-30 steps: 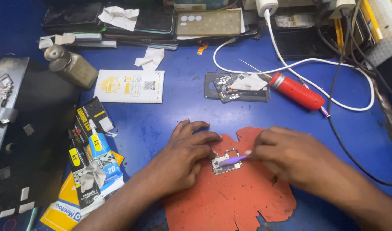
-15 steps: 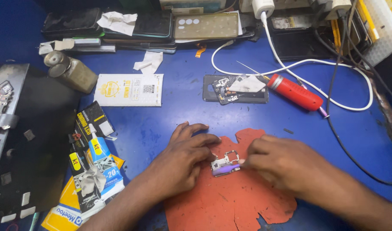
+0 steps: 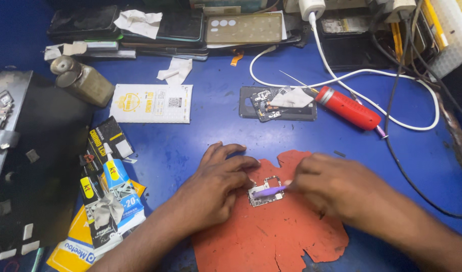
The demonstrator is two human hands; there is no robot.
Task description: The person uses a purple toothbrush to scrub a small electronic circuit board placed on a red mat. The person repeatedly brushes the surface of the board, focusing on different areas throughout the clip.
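Here, left hand [image 3: 216, 184] pressing circuit board [image 3: 264, 194] on red mat [image 3: 271, 236], right hand [image 3: 336, 189] pinching purple tool [image 3: 269, 191]

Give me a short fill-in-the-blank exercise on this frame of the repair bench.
1. The left hand steadies a small circuit board that lies on a torn ____ mat.
2. The right hand holds a thin ____ tool against the board.
3. The red-handled tool lies on the ____ tabletop.

Missing words: orange; purple; blue
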